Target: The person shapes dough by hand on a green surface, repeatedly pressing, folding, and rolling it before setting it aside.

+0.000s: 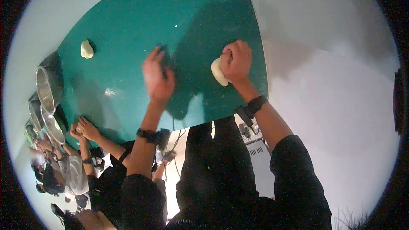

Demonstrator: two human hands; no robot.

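My right hand (pixel 239 63) is closed on a lump of pale dough (pixel 219 72) on the green tabletop (pixel 200 30). Part of the lump bulges out to the left of the fingers; the rest is hidden beneath them. To the left, my left hand (pixel 158 79) is slightly blurred over the tabletop, its fingers loosely bent with the thumb apart. Nothing shows in its grasp. A second, smaller piece of dough (pixel 87 49) lies far off on the left side of the table.
Metal bowls (pixel 47 90) line the table's left edge. A co-worker's hands (pixel 85 128) are together at the near left edge, with more people beyond. White flour (pixel 110 92) dusts the surface. A white wall (pixel 332 102) borders the right side; cables (pixel 175 145) hang below the front edge.
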